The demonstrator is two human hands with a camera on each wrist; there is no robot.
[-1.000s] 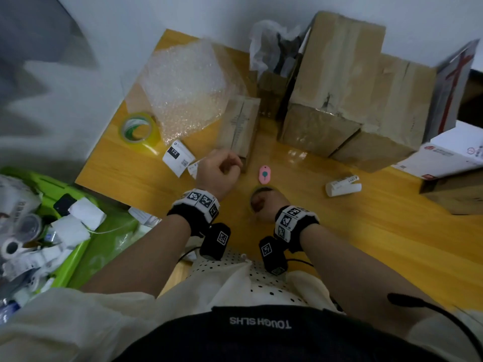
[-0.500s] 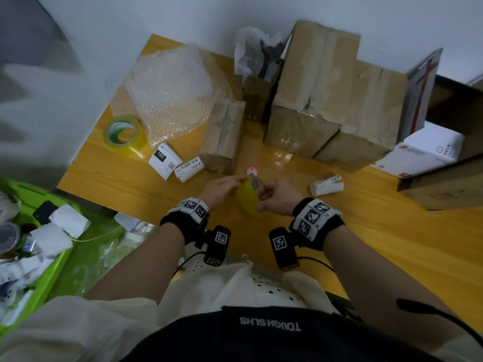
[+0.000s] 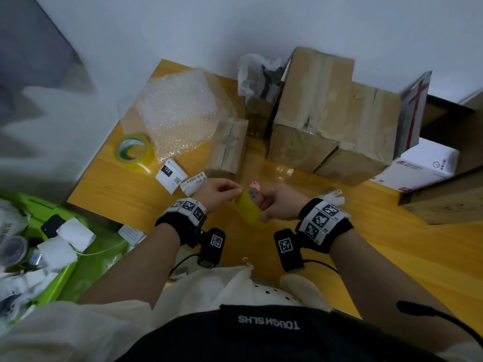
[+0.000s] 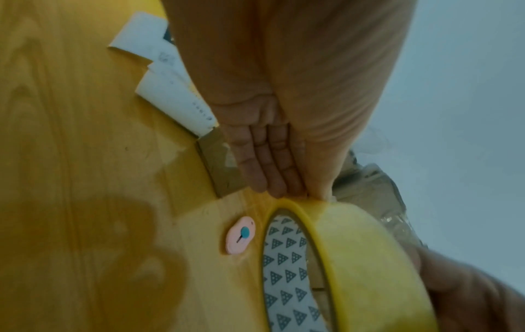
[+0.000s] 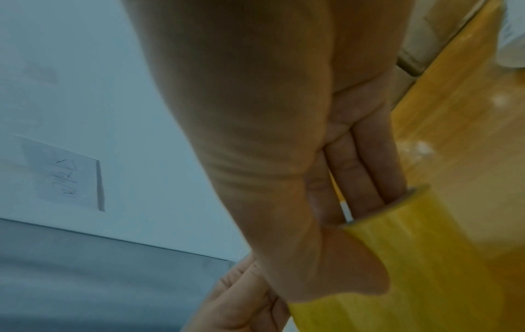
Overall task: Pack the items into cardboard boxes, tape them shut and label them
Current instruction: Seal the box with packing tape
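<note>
A yellow tape roll (image 3: pixel 248 212) is held upright just above the wooden table (image 3: pixel 392 257), between both hands. My right hand (image 3: pixel 279 205) grips it with fingers (image 5: pixel 366 179) through the patterned core and the thumb on the outer face. My left hand (image 3: pixel 219 192) pinches the roll's top rim (image 4: pixel 287 202) with its fingertips. A small pink cutter (image 3: pixel 254 184) lies on the table just behind the roll. A small taped cardboard box (image 3: pixel 230 147) stands beyond my left hand.
Two large taped boxes (image 3: pixel 313 100) stand at the back, a white box (image 3: pixel 423 168) to their right. Bubble wrap (image 3: pixel 180 111), a second tape roll (image 3: pixel 133 150) and labels (image 3: pixel 171 175) lie at the left. A green bin (image 3: pixel 57 278) sits below the table's left edge.
A second ago my right hand lay on the roll on the table and my left was a fist by the small box. Both hands now hold the lifted roll.
</note>
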